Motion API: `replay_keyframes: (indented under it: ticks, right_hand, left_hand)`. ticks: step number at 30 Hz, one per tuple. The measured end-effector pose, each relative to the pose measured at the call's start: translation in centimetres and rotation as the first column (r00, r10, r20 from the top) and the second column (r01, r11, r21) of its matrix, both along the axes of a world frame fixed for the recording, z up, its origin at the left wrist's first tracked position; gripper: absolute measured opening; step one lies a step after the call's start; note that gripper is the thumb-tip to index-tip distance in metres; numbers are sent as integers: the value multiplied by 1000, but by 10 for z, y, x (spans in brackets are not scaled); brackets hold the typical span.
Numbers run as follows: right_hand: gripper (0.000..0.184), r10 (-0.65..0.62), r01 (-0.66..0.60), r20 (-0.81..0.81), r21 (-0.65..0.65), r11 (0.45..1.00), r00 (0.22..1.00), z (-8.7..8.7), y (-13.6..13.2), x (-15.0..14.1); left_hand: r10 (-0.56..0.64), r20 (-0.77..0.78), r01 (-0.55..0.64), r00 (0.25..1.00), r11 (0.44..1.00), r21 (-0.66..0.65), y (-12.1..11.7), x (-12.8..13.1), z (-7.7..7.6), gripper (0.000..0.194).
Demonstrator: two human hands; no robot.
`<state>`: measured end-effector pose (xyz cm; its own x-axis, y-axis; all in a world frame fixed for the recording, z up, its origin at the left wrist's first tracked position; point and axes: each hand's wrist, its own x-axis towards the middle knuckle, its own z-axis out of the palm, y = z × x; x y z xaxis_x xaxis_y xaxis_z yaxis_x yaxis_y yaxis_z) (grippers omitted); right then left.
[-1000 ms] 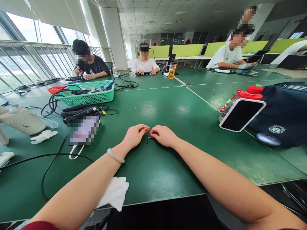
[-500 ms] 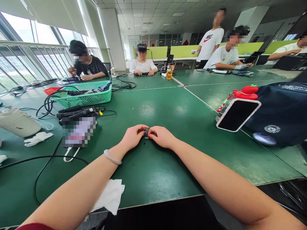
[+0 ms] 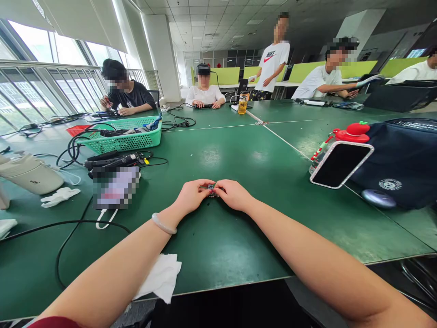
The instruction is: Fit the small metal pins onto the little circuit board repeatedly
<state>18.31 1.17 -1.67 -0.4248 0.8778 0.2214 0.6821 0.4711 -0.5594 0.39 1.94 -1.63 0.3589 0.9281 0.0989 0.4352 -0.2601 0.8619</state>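
Note:
My left hand [image 3: 191,195] and my right hand [image 3: 232,194] rest on the green table [image 3: 239,164], fingertips meeting. Both are pinched on a small dark part [image 3: 211,187] held between them; it is too small to name. A pale bangle [image 3: 164,223] circles my left wrist. A few tiny dark specks lie on the table just below the hands.
A white tissue [image 3: 159,277] lies by my left forearm. Left: black cable [image 3: 68,228], green basket [image 3: 123,134], dark tools [image 3: 112,159], white glove [image 3: 59,196]. Right: a phone [image 3: 341,164] leaning on a red-capped bottle [image 3: 353,132], a dark bag [image 3: 406,159]. Several people sit and stand at the far tables.
My fingertips have closed together around the small part, which now sits between both hands. A standing person in a white shirt has walked left in the background.

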Motion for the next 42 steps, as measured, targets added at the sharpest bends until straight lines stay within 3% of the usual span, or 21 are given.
replay_keyframes:
  ticks: [24, 30, 38, 42]
  right_hand:
    - [25, -154, 173, -270, 50, 984, 950, -1, -2, -7]
    - [23, -157, 176, -255, 53, 983, 954, 1, -4, -8]
    - [20, -125, 147, -191, 111, 983, 974, 3, -7, -8]
    - [21, -124, 144, -187, 98, 985, 974, 4, -6, -8]
  left_hand:
    - [44, 155, -40, 987, 999, -30, -2, 4, 2, 34]
    - [37, 207, -26, 978, 998, -56, -3, 3, 1, 38]
    - [30, 158, -39, 987, 998, 50, -5, 1, 2, 38]
    - [23, 179, -30, 984, 999, 38, -6, 1, 3, 37]
